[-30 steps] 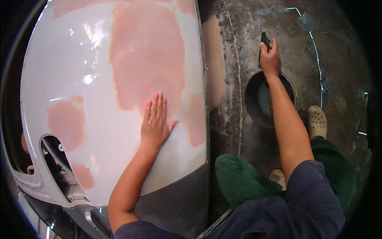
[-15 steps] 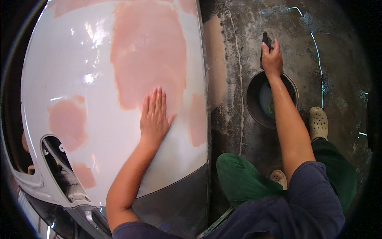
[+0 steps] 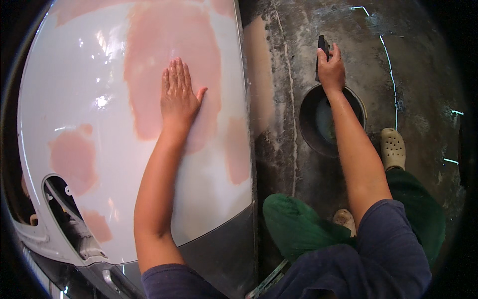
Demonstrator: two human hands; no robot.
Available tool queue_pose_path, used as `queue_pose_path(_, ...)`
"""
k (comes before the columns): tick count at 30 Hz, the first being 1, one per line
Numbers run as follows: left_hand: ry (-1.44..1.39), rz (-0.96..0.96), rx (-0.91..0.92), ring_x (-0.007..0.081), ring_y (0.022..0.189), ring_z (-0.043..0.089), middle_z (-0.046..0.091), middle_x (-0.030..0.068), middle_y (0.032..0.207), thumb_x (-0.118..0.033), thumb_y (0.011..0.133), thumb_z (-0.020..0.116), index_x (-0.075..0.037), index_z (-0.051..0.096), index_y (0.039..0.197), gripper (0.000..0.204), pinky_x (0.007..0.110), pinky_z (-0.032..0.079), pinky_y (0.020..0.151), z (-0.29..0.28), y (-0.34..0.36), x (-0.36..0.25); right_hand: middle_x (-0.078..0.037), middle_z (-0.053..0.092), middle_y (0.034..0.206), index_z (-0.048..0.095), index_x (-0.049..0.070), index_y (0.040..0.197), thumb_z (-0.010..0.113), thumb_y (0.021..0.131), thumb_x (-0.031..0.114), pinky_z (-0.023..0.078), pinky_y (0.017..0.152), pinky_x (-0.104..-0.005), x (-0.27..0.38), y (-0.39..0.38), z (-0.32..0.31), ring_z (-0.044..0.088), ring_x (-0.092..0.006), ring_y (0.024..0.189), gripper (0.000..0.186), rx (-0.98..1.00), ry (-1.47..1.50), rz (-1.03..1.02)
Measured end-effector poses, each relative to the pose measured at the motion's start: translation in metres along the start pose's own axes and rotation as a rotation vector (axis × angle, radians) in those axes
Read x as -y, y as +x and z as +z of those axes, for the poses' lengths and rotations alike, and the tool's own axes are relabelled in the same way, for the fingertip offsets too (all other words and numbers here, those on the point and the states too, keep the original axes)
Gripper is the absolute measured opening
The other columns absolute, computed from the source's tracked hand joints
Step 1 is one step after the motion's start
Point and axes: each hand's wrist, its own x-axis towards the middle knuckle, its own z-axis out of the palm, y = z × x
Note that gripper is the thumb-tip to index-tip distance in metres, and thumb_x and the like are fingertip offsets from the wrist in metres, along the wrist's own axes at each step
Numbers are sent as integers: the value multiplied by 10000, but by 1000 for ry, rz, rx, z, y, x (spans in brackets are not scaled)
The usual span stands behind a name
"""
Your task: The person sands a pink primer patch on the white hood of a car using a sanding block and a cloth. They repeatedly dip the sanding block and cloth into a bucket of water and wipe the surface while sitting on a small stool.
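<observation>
Shirt (image 3: 323, 274), dark blue, along the bottom edge. Green trousers (image 3: 298, 226) right above it, one bent knee at bottom centre. Beige clogs (image 3: 393, 149) next, one farther right, the other lower and partly hidden by the leg.

White panel (image 3: 117, 169) fills the left half. Dark grey section (image 3: 219, 254) borders it at bottom centre, handle (image 3: 110, 280) at lower left, long opening (image 3: 62, 209) above that. Small pink patches (image 3: 73, 158) at left and near the panel's right edge.

Left hand (image 3: 179, 102) lies palm down on the large pink patch (image 3: 174, 35), left of centre, upper half of frame. Fingers (image 3: 173, 74) straight, nearly together, pointing up-frame; thumb stuck out to the right.

Bucket (image 3: 309, 127), dark, right of centre on the floor (image 3: 423, 74), cloudy liquid (image 3: 324, 122) inside. Right forearm crosses over its right side.

Right hand (image 3: 332, 72) at upper right, just beyond the bucket's far rim in frame. Black block (image 3: 321, 45) pinched between its thumb and fingers, sticking out up-frame; grip underneath hidden, can't tell. Block is clear of the panel.

Pale crack line (image 3: 290, 79) runs down the floor between panel and bucket.
</observation>
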Motion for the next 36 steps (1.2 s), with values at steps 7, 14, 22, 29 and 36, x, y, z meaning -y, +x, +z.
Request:
queue_pose_path(7, -77, 43, 49, 314, 1635, 183, 237, 188, 1748, -636, 1040, 472, 34, 313, 1638, 913, 471, 113, 1342, -7, -73, -9, -242, 628, 1426, 476, 26, 1546, 614, 1022, 505, 507, 1058, -507, 9, -1, -4, 621, -417, 1296, 723, 69, 3, 53)
queue_pose_path(14, -124, 87, 137, 314, 1641, 159, 223, 188, 1752, -647, 1018, 499, 30, 305, 1642, 941, 465, 103, 1345, -17, -127, -17, -248, 636, 1407, 473, 22, 1546, 612, 1023, 526, 520, 1030, -504, 5, -2, -2, 639, -419, 1264, 739, 49, 2, 21)
queue_pose_path(22, -119, 127, 213, 316, 1642, 156, 223, 188, 1752, -670, 996, 517, 32, 320, 1635, 969, 469, 99, 1346, -31, -164, -20, -246, 610, 1457, 448, 48, 1577, 594, 1032, 537, 508, 1061, -523, 5, -1, -4, 617, -426, 1303, 747, 72, 17, 48)
queue_pose_path(29, -145, 136, 257, 318, 1642, 157, 227, 196, 1750, -653, 979, 554, 39, 320, 1632, 980, 476, 98, 1345, -42, -188, -22, -239, 619, 1452, 463, 51, 1569, 608, 1021, 529, 510, 1054, -514, 10, -2, -4, 620, -413, 1307, 741, 76, -1, 62)
queue_pose_path(36, -276, 99, 293, 353, 1634, 180, 245, 239, 1732, -587, 960, 634, 66, 353, 1608, 962, 484, 123, 1337, -55, -228, -32, -232, 640, 1419, 472, 42, 1563, 612, 1013, 537, 514, 1033, -499, 9, -3, -6, 641, -410, 1270, 753, 72, 29, 69)
